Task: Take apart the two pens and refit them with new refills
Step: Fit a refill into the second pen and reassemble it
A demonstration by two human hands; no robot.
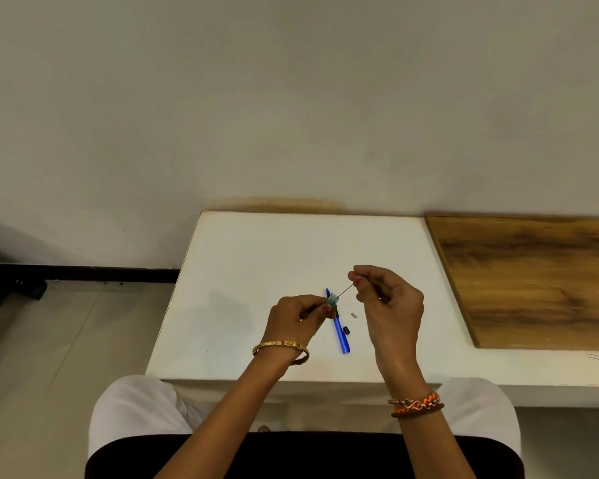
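My left hand (296, 314) grips a pale teal, see-through pen barrel (332, 299) above the white table (256, 264). Its open end points up and to the right. My right hand (384, 295) pinches a thin refill (346, 290) between thumb and fingertips. The refill's lower end sits at the barrel's mouth. A blue pen (339, 330) lies on the table below my hands, its tip pointing away from me. Beside it lie a small black cap piece (346, 329) and a small white plug (353, 315).
A wooden board (533, 281) lies flat on the surface to the right. The wall stands just behind the table's far edge. To the left the table drops off to a tiled floor (66, 333). My lap is right below the table's near edge.
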